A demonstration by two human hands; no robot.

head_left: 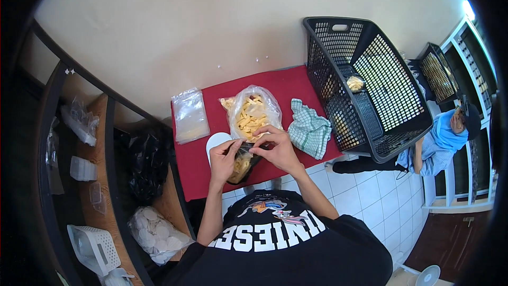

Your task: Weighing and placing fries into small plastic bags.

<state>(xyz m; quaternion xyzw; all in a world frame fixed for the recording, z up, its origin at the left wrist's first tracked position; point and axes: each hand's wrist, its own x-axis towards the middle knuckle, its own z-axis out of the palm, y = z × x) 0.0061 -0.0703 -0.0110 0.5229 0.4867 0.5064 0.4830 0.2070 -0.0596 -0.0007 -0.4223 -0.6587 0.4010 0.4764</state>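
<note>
My left hand (223, 161) and my right hand (274, 151) pinch the top of a small clear plastic bag (242, 165) of yellow pieces near the table's front edge; something black lies behind and beneath it. Just beyond my fingers, a large open bag (250, 114) of pale yellow strips rests on the red table cover (190, 172). A stack of clear bags (190, 117) lies to the left. A green checked cloth (309, 130) is crumpled to the right. A white oval object (214, 141) is partly hidden by my left hand.
A tall black crate (397, 95) with small filled bags inside stands right. Shelves (98, 175) with plastic bags and containers line the left, a wall behind the table. Another person (442, 143) in a blue head covering is beyond the crate, beside a second basket (439, 71).
</note>
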